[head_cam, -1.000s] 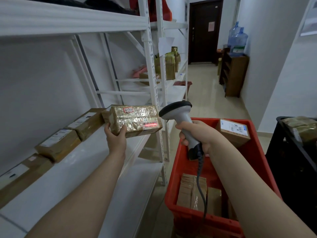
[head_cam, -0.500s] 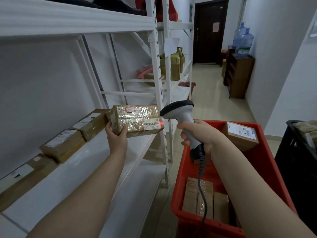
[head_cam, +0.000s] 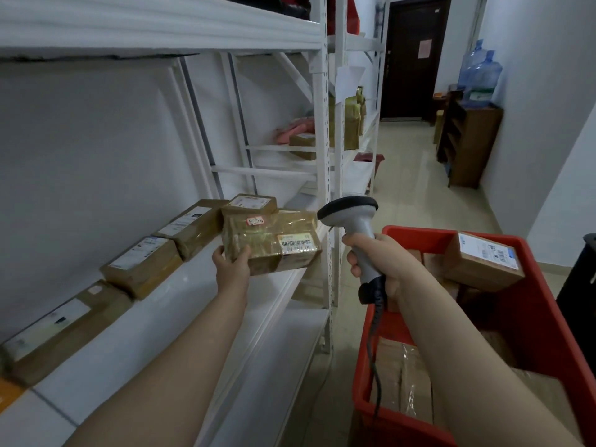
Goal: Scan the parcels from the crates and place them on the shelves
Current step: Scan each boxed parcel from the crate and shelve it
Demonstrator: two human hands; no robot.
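Two grips: left fingers (head_cam: pixel 242 255) around parcel (head_cam: pixel 274 241), right fingers (head_cam: pixel 354 270) around scanner (head_cam: pixel 351 211).

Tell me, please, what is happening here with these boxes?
A person is shelving parcels. The left hand grips a tape-wrapped parcel at the front edge of the white shelf, where other parcels lie in a row. The right hand holds a barcode scanner pointed toward that parcel. The red crate holds more parcels.
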